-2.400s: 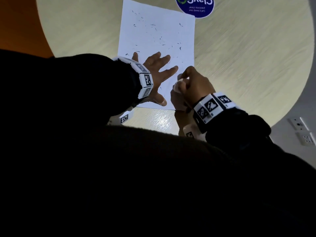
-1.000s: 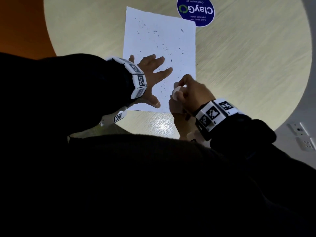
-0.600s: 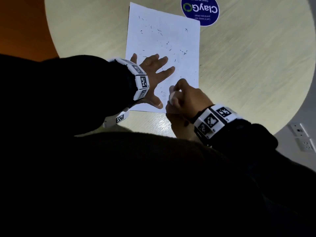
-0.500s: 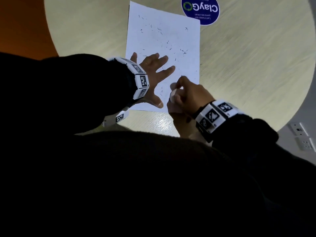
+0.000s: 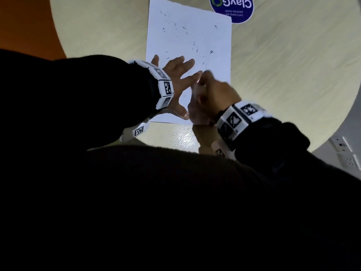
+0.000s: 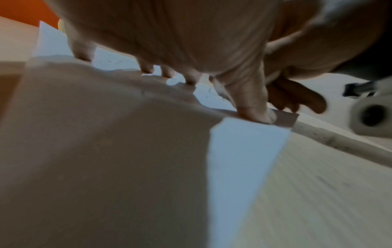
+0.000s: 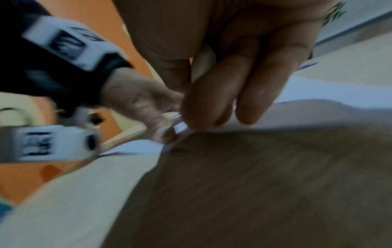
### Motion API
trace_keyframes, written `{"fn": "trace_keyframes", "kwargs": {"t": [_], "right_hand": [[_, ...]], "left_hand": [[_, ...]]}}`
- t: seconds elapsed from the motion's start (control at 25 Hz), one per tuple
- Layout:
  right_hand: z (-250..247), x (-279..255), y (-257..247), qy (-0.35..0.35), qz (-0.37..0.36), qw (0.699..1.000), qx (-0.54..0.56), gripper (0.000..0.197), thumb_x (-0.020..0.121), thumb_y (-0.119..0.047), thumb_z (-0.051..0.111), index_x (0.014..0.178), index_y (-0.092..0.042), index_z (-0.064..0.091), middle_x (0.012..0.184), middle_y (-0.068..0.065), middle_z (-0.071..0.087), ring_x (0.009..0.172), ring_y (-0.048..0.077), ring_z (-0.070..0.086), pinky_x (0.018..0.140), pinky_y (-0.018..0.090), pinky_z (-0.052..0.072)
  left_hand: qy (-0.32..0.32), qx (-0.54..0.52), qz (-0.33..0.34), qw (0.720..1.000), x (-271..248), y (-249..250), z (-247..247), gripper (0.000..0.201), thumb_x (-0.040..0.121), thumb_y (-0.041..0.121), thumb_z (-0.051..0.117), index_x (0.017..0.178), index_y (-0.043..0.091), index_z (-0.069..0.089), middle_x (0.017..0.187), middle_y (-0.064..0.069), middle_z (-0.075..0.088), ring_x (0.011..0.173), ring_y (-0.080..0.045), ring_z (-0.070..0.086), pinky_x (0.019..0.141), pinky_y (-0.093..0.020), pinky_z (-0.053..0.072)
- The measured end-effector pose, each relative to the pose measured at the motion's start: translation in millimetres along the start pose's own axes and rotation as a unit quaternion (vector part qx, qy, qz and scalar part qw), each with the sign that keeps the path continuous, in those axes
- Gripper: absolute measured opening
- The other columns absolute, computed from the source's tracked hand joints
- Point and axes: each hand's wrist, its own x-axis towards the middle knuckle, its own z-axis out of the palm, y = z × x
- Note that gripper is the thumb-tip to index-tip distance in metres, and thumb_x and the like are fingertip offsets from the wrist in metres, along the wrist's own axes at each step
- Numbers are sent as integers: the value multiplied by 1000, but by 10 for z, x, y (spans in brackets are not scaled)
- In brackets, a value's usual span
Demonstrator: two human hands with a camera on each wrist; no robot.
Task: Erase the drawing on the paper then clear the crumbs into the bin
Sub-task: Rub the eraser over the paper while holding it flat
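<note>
A: Item one, right hand (image 5: 213, 94)?

B: Fingers curled, pinching a small white eraser (image 7: 203, 62) between thumb and fingers; its tip sits at the paper's near edge, about 5 o'clock on the sheet. Blurred in the head view, which I read as rubbing.

A: Item two, left hand (image 5: 175, 83)?

B: Spread flat, fingers straight, pressing the paper (image 5: 211, 36) down at its 7 o'clock corner. It holds nothing. Index tip lies just beside the right hand's knuckles.

A: Item three, the paper?

B: One white sheet, flat on a round pale table (image 5: 293, 75), long edge running toward 12 o'clock. No drawing lines can be made out on the bare part; whatever remains would be under the hands, and that cannot be told.

A: Crumbs?

B: Dark crumbs (image 5: 195, 47), many short flecks, scattered over the sheet's middle and far half, 10 through 2 o'clock. All appear to lie on the paper.

A: Progress?

B: By my judgement, erasing is nearly done, last patch at the near edge. Clearing is not yet begun.

A: Bin?

B: Not in view. A blue round sticker (image 5: 232, 8) sits at the sheet's 1 o'clock corner.
</note>
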Motion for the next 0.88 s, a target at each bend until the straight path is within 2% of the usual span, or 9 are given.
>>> {"fn": "trace_keyframes", "kwargs": {"t": [0.08,0.12,0.24,0.32,0.4,0.44,0.6,0.76,0.88], "right_hand": [[67,-99,-27,-66,-32,997,-10,49,86,-34,59,124,-11,39,75,-1,49,63,26,50,61,32,37],[61,-111,-6,-59,-16,998,8,45,86,-33,59,123,-13,41,76,0,51,67,27,52,62,32,39],[-49,-26,20,115,59,992,-13,25,93,-36,44,108,-16,48,60,-3,43,61,26,51,54,28,32],[-33,-47,-40,66,43,996,30,28,97,-33,41,116,-12,46,66,1,49,65,27,49,59,30,34],[19,-163,-87,-50,-11,997,57,34,96,-28,46,125,-11,41,86,8,60,76,28,54,67,31,38],[8,-162,-61,-61,-18,996,64,33,94,-27,48,124,-13,42,93,8,63,82,29,57,69,31,39],[-36,-13,15,52,40,996,65,26,94,-25,45,116,-13,47,82,2,54,81,28,58,66,31,38],[28,-145,-6,-25,14,997,73,29,92,-26,49,118,-13,45,87,-2,55,80,23,53,69,30,39],[-12,-15,136,40,37,997,55,28,91,-29,48,116,-16,49,97,-4,63,83,25,58,68,29,39]], "left_hand": [[17,3,10,1000,-14,-24,29,116,64,82,55,151,37,-6,161,4,-12,147,-19,-9,108,-67,4],[9,7,10,1000,-14,-27,18,116,65,82,55,151,37,-8,160,4,-14,147,-19,-10,108,-67,4],[-18,15,-3,1000,1,4,-38,117,66,82,54,150,36,-13,159,5,-20,146,-19,-15,109,-66,1],[-9,3,2,1000,-20,-4,-28,116,66,81,55,151,36,-10,160,4,-17,147,-19,-13,109,-67,2],[22,-14,15,1000,-41,-9,7,115,64,82,55,152,36,-3,161,3,-11,147,-19,-9,108,-68,3],[22,-14,17,1000,-46,-12,7,115,63,83,54,152,36,-3,161,3,-11,147,-19,-9,108,-68,4],[-21,6,3,1000,-1,-10,-36,118,64,82,55,150,37,-13,159,5,-20,146,-19,-15,109,-67,1],[-11,11,12,1000,-9,-22,-30,118,64,83,53,150,36,-12,160,4,-18,147,-20,-13,108,-68,3],[-31,15,10,999,-41,-37,-58,122,62,83,54,150,35,-16,159,5,-21,147,-20,-15,109,-66,2]]}}
